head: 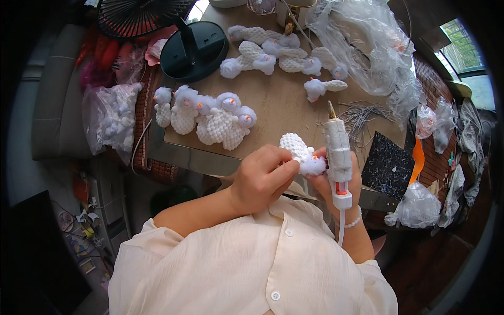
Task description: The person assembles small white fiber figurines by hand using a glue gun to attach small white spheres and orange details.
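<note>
My left hand (262, 177) pinches a small white crocheted snowman (293, 145) at its side, near a small white ball. The figure's fluffy head (314, 165) has an orange nose and faces up, with its body pointing away from me. Fingers of my right hand (323, 188) touch the far side of that head. The same hand holds a white hot glue gun (339, 151) wrapped in white material, its bare nozzle (331, 110) pointing away from me. The glue gun hides much of the right palm.
Finished-looking snowmen (220, 122) stand in a row at left; several more (252, 57) lie farther back. A black fan (193, 51) stands at back left. Grey wires (362, 116), a black speckled board (388, 167) and plastic bags (362, 47) lie at right. A cord (341, 232) trails from the glue gun.
</note>
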`<state>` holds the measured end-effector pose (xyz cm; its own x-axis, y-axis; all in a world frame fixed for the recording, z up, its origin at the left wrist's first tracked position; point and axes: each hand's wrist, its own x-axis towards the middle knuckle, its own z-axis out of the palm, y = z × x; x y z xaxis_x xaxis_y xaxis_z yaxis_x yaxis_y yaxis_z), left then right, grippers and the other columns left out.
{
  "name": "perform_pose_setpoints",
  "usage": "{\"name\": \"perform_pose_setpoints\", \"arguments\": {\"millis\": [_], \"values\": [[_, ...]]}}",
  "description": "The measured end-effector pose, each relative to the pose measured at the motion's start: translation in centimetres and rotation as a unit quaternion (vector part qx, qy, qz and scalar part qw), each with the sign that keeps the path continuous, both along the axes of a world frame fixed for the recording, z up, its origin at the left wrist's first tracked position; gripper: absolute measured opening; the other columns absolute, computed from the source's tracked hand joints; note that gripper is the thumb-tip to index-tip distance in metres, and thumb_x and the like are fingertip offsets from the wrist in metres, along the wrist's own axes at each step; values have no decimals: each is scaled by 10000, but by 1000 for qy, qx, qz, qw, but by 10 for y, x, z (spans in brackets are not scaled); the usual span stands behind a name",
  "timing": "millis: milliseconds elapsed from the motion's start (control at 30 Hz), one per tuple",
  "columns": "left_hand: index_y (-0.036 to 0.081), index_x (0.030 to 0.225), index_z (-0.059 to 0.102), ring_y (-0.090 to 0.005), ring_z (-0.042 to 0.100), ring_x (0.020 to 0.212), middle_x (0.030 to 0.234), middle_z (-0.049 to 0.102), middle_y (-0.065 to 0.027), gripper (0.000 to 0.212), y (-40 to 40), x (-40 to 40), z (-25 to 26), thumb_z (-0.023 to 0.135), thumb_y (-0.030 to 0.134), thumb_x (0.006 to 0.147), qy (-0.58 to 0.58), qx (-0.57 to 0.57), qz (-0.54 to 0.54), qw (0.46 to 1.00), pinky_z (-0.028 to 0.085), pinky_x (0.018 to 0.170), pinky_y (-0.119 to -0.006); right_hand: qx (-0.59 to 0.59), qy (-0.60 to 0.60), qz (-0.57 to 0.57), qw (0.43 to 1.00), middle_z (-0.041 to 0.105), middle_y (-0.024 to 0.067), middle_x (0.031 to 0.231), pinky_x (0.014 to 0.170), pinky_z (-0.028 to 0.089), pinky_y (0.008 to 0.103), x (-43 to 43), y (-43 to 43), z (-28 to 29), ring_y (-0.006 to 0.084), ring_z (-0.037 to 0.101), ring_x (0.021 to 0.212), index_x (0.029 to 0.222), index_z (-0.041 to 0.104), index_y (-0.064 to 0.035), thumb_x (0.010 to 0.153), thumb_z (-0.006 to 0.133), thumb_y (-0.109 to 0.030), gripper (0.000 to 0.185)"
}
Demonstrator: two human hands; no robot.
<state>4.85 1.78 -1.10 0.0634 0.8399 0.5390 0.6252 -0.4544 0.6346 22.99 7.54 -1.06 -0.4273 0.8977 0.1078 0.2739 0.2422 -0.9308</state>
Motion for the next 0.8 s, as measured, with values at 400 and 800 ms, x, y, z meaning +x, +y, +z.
{"name": "perform_pose_setpoints", "arguments": {"millis": [400, 800], "values": [[17, 1037, 519, -112, 551, 877, 971, 567, -43, 280, 17, -22, 26, 658, 89, 805, -511, -520, -60, 682, 482, 703, -260, 137, -11, 3, 991, 617, 144, 1050, 778, 488, 278, 11, 7, 0, 186, 622, 911, 1052, 466, -24, 749, 699, -23, 382], [4, 1084, 502, -100, 569, 877, 985, 587, -44, 311, 16, 4, 16, 640, 12, 806, -601, -437, -21, 669, 480, 759, -241, -266, 195, -130, 935, 590, 67, 900, 721, 455, 261, -12, -8, 22, 129, 568, 801, 1034, 522, -17, 807, 631, -101, 265]]}}
